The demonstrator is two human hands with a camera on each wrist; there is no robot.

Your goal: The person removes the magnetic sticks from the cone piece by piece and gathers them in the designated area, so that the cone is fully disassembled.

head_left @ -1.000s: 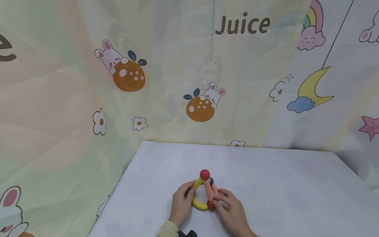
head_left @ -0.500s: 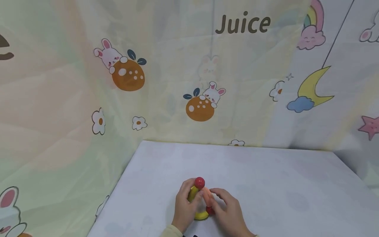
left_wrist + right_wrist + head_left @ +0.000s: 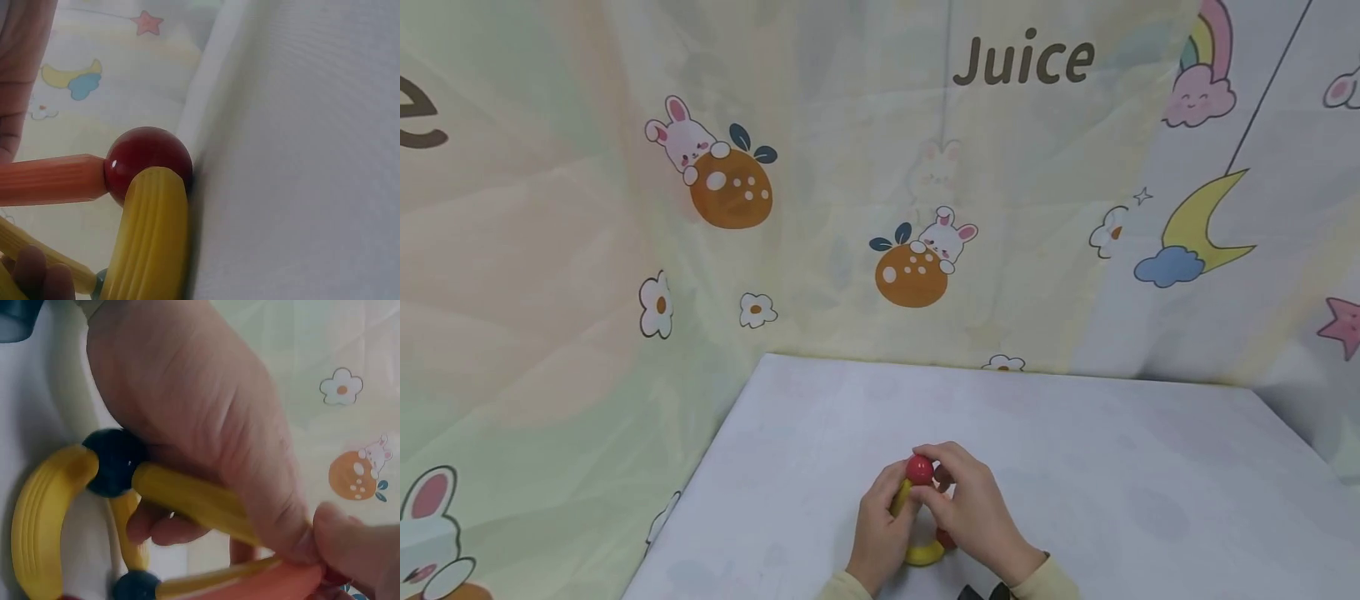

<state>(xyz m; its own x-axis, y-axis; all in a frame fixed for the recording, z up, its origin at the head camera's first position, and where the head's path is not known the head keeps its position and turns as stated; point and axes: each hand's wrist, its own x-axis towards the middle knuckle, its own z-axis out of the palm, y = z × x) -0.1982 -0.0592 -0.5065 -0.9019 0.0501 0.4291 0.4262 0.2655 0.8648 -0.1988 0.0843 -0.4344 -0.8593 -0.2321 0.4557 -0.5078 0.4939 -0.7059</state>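
Observation:
A toy frame of curved and straight rods joined by balls stands low over the table. With my left hand (image 3: pixel 880 525) I grip a yellow rod (image 3: pixel 900 497) on its left side. Thumb and forefinger of my right hand (image 3: pixel 973 504) pinch the red ball (image 3: pixel 919 469) at the top. A curved yellow rod (image 3: pixel 925 554) forms the base, meeting a lower red ball (image 3: pixel 147 156) that carries a salmon-coloured rod (image 3: pixel 53 180). Dark blue balls (image 3: pixel 115 462) join more yellow rods in the right wrist view. My right hand covers much of the far side.
The white-covered table (image 3: pixel 1112 467) extends behind and to both sides of the hands. A printed cloth backdrop (image 3: pixel 820 167) rises along its back and left edges. A dark object (image 3: pixel 981 593) shows beside the right sleeve at the bottom edge.
My right hand has left the salmon rod at the right side and moved up to the top red ball. The left hand still holds the yellow rod; the frame has dropped and turned slightly.

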